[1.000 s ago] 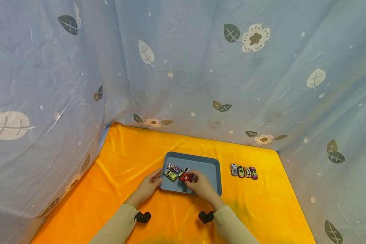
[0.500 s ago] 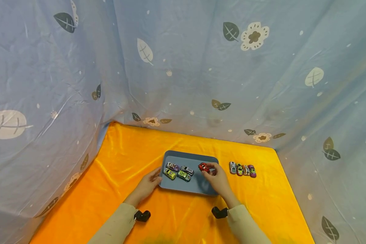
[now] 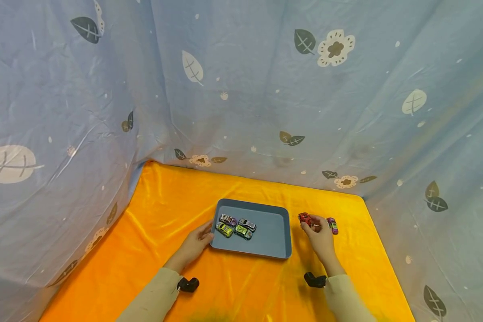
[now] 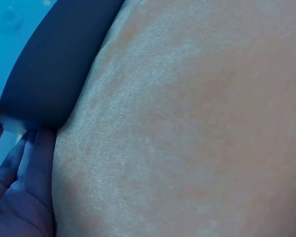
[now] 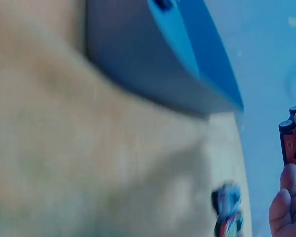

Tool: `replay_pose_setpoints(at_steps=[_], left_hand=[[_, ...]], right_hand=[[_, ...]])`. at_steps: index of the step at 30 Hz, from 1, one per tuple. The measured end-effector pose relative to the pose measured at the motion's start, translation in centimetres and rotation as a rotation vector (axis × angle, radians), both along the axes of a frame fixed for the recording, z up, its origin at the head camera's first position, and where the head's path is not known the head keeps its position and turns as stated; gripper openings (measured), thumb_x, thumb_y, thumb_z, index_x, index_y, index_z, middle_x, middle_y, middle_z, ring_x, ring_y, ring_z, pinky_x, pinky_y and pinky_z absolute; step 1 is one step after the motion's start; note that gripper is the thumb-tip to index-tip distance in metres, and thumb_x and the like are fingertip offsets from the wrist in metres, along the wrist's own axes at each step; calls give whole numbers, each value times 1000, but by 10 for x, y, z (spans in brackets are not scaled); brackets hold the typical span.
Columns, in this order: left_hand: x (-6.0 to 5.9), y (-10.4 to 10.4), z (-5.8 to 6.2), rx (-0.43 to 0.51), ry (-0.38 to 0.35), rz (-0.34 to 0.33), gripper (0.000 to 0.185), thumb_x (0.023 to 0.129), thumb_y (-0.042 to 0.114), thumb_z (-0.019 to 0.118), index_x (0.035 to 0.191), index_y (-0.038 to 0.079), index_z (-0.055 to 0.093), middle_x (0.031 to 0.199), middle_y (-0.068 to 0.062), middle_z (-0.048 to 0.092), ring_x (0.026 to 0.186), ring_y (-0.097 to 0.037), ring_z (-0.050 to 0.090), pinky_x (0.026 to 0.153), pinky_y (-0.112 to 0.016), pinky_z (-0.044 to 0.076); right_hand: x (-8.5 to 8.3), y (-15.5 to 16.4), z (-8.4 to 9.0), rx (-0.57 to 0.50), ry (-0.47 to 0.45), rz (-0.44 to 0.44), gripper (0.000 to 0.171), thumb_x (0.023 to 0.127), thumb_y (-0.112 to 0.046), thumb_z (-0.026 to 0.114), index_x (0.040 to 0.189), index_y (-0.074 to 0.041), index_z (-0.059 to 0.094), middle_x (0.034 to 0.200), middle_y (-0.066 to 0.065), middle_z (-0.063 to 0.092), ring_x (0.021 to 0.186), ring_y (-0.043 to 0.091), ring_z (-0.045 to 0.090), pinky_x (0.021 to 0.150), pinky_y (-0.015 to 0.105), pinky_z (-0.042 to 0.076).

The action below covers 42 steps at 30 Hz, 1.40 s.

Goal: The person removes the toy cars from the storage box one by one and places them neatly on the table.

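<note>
The person's right hand (image 3: 319, 233) pinches a red toy car (image 3: 304, 218) between thumb and fingertips, holding it just past the right rim of the grey-blue tray (image 3: 274, 234), over the orange cloth (image 3: 169, 210). It hangs at the left end of the row of parked cars, of which only the purple car (image 3: 332, 225) at the right end shows clearly from the head camera; the hand covers the others. To my eye this is the carrying step of moving cars from tray to row. The next move calls for lowering the red car onto the cloth just beside its neighbours, lined up with them, without nudging them.

The left hand (image 3: 196, 243) rests against the tray's near-left edge, fingers fairly straight along the rim, though the wrist view is too close to be sure of the grip. Inside the tray, four cars sit bunched at the left: a yellow-green car (image 3: 224, 230), a green car (image 3: 243, 231), a silver car (image 3: 247, 223) and a pale purple car (image 3: 228, 219).
</note>
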<state>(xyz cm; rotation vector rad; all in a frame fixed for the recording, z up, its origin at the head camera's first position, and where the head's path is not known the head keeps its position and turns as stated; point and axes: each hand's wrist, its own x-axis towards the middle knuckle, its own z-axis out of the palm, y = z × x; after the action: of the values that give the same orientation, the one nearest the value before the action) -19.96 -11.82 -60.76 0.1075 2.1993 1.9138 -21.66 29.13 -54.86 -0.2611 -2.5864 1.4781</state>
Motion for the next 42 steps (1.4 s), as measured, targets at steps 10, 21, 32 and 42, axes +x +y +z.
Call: replay_pose_setpoints(at_steps=[10, 21, 32, 42], left_hand=[[1, 1, 2, -15, -10, 6, 53, 100, 16, 55, 150, 19, 38, 143, -16, 48, 129, -34, 46, 101, -43, 45], [1, 0, 2, -2, -20, 10, 53, 99, 17, 57, 150, 19, 40, 142, -16, 48, 130, -34, 46, 101, -42, 44], [1, 1, 3, -9, -48, 11, 53, 100, 16, 56, 150, 21, 39, 142, -12, 50, 130, -30, 46, 102, -41, 44], [1, 1, 3, 1, -26, 6, 53, 100, 17, 56, 150, 19, 39, 142, -16, 48, 130, -34, 45, 102, -43, 44]], right_hand=[[0, 61, -10, -60, -57, -207, 60, 95, -40, 61, 139, -3, 45, 129, 15, 49, 112, 25, 46, 72, 11, 42], [-6, 109, -19, -102, -184, -324, 73, 96, -47, 53, 146, 1, 31, 138, 24, 39, 118, 34, 43, 70, 14, 43], [-14, 126, -31, -112, -219, -330, 75, 97, -46, 53, 147, 4, 29, 139, 29, 36, 123, 40, 40, 100, 43, 42], [-16, 125, -40, -133, -228, -291, 75, 97, -48, 50, 148, 3, 30, 141, 24, 37, 125, 36, 39, 103, 46, 38]])
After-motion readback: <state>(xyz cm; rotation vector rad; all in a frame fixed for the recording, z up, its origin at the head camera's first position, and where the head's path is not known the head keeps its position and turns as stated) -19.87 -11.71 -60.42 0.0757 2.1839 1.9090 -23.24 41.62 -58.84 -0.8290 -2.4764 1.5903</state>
